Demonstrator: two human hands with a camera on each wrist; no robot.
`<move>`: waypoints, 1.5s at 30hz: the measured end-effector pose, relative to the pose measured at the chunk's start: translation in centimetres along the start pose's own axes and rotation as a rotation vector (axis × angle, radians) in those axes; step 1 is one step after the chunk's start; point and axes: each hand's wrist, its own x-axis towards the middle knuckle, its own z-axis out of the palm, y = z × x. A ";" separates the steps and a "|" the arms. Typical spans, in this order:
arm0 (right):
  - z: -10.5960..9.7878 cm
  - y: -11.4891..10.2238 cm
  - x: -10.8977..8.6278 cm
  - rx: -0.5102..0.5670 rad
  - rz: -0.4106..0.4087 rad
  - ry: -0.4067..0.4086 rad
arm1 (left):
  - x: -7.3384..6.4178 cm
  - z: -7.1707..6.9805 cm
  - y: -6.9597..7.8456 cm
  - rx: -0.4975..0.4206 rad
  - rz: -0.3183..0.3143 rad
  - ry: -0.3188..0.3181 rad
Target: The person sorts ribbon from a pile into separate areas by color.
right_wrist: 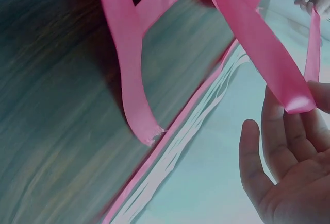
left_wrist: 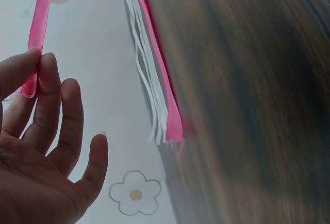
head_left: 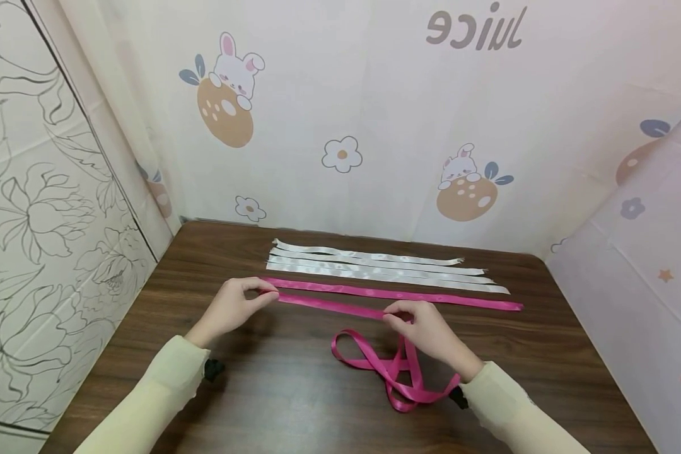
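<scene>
A long pink ribbon [head_left: 330, 306] is stretched between both hands in the head view. My left hand [head_left: 240, 306] pinches it at its left end, between thumb and index finger; the left wrist view shows the short tip [left_wrist: 29, 87] below the fingers. My right hand [head_left: 425, 329] pinches the ribbon farther along. From there the rest of it hangs and lies in loose loops [head_left: 394, 372] on the table below the right hand. Just behind the stretched part, a separate pink strip [head_left: 386, 293] lies flat and straight. In the right wrist view a frayed end [right_wrist: 149, 135] shows.
Behind the pink strip, several white ribbon strips [head_left: 363, 266] lie side by side on the brown wooden table [head_left: 250, 391]. A patterned white curtain [head_left: 374, 113] hangs at the table's back edge. Drawn flowers cover a white panel [head_left: 34, 208] on the left.
</scene>
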 end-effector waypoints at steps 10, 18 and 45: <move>-2.9 0.6 -2.3 -0.032 0.036 0.023 | 0.1 -0.9 -1.2 0.012 -0.031 0.041; -5.5 0.9 -4.4 -0.078 0.051 0.070 | 0.2 -1.4 -2.1 0.042 -0.054 0.057; -13.5 8.0 -7.1 -0.231 0.249 0.186 | 1.0 -1.0 -4.4 0.102 -0.151 0.067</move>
